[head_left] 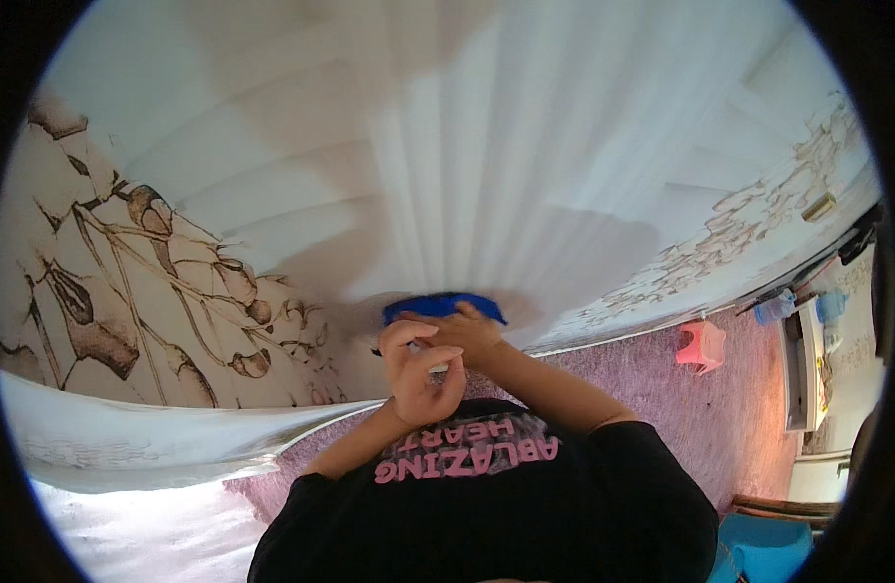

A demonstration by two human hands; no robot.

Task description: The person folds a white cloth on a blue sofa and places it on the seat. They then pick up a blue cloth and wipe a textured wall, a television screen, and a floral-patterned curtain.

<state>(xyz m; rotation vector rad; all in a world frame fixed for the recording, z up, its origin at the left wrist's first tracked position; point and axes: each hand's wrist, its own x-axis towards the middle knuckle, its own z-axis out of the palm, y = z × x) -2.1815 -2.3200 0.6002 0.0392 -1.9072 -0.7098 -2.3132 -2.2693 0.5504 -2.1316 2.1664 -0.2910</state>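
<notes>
A blue cloth (445, 307) lies against a wide pale surface (447, 194) printed with brown flowers. My right hand (470, 335) rests on the cloth, its fingers reaching left across it; the fingertips are partly hidden. Just nearer to me, my left hand (423, 374) is raised in front of the cloth's left end. Its fingers are bent and its thumb stands apart from them, with nothing visible between. From this view I cannot tell whether the left hand touches the right one.
Pinkish-purple carpet (603, 384) runs along the surface's near edge. A pink stool (701, 346) stands at right, with clear blue water bottles (776, 307) and a white shelf unit (807, 374) beyond it. At lower right is a blue seat or bin (766, 546). Bright light falls at lower left.
</notes>
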